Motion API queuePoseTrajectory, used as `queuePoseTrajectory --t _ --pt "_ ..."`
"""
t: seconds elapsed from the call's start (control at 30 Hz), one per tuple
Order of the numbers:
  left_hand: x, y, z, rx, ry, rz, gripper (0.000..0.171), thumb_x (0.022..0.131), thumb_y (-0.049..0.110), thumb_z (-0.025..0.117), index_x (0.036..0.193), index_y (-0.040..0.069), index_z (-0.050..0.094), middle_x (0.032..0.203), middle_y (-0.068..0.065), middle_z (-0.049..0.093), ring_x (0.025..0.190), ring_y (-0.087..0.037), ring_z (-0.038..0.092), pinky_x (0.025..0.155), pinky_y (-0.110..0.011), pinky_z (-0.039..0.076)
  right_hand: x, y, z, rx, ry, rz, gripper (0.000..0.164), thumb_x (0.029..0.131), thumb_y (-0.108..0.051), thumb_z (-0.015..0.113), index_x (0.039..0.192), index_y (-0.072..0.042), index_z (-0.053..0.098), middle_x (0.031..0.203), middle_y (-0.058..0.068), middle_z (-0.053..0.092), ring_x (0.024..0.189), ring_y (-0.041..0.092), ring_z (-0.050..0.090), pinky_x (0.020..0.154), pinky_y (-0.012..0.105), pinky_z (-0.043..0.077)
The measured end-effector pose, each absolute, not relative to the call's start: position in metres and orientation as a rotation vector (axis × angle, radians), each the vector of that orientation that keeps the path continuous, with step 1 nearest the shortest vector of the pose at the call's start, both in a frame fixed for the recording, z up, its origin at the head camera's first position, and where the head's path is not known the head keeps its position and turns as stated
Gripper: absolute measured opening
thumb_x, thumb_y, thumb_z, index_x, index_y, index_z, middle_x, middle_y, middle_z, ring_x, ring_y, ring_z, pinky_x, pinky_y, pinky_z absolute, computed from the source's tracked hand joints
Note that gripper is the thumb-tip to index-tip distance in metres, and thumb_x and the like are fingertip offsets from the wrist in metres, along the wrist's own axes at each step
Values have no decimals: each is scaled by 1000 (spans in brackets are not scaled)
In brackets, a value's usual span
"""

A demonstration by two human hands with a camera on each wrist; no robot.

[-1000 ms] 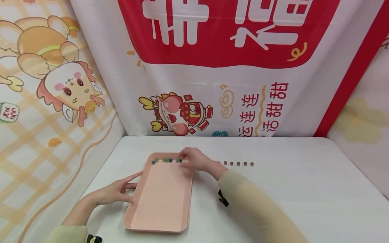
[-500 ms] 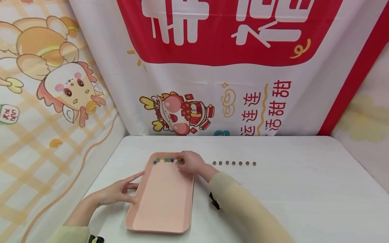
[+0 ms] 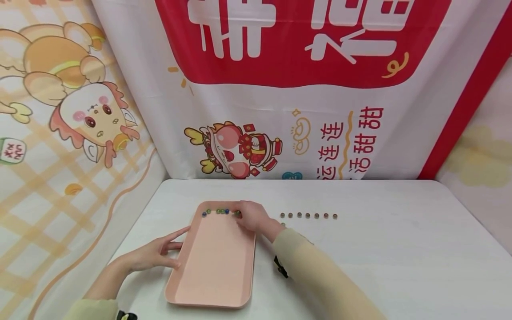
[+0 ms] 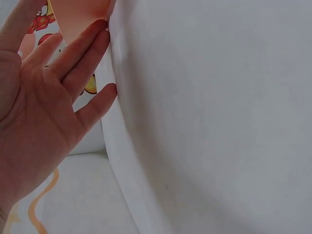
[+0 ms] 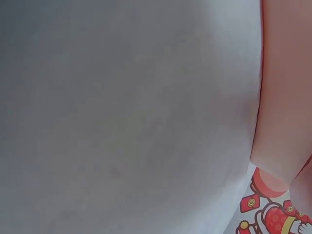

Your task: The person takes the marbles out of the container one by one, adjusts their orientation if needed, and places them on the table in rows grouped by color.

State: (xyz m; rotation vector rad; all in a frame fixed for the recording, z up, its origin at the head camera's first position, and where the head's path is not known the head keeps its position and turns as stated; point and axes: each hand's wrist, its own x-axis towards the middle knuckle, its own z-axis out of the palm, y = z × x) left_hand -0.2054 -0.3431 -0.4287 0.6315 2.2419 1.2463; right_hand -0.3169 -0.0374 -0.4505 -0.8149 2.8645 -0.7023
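Note:
Blue and green glass marbles (image 3: 222,211) lie in a row along the far end of a pink rectangular tray (image 3: 214,266). My right hand (image 3: 253,216) reaches over the tray's far right corner, its fingertips at a green marble (image 3: 238,214); I cannot tell whether they pinch it. The back of that hand hides part of the corner. My left hand (image 3: 154,254) rests against the tray's left side, thumb and fingers spread. In the left wrist view, the left hand's extended fingers (image 4: 80,53) reach to the tray (image 4: 78,17).
A line of several brownish marbles (image 3: 307,215) sits on the white table (image 3: 380,258) to the right of the tray. One more marble (image 3: 282,224) lies by the right wrist. Printed cloth walls (image 3: 168,146) enclose the table at the back and sides.
The right hand has shifted slightly, its fingers now over the rightmost marbles and hiding the blue one there. A marble beside the right wrist has come into view. The left hand keeps its place.

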Motion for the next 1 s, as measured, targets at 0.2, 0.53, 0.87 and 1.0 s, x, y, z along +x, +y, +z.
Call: queuePoseTrajectory --t 0.2,0.53,0.87,1.0 --pt "-206 -343 -429 640 2267 1229 90 88 12 72 156 7 14 140 -26 47 130 -39 43 95 -23 38 -316 -36 -449 -787 2826 -758 15 90 -7 68 101 -16 72 94 -4 63 83 13 54 71 25 46" --pt "-205 -343 -430 642 2218 1277 90 89 9 71 156 6 12 141 -30 44 131 -47 38 93 -28 43 -315 -35 -449 -775 2793 -810 14 90 -4 67 97 -15 73 89 -5 62 81 12 54 68 23 46" --pt "-204 -343 -432 667 2190 1297 90 89 7 70 155 3 10 144 -32 38 130 -49 38 93 -29 44 -311 -27 -442 -794 2740 -868 11 92 -14 69 102 -14 73 88 -7 62 79 11 55 69 21 47" --pt "-205 -343 -431 668 2201 1289 89 89 7 70 155 2 10 143 -33 39 130 -48 38 93 -29 44 -311 -20 -432 -774 2747 -861 15 92 -13 69 106 -13 73 89 -7 62 80 12 55 70 22 48"
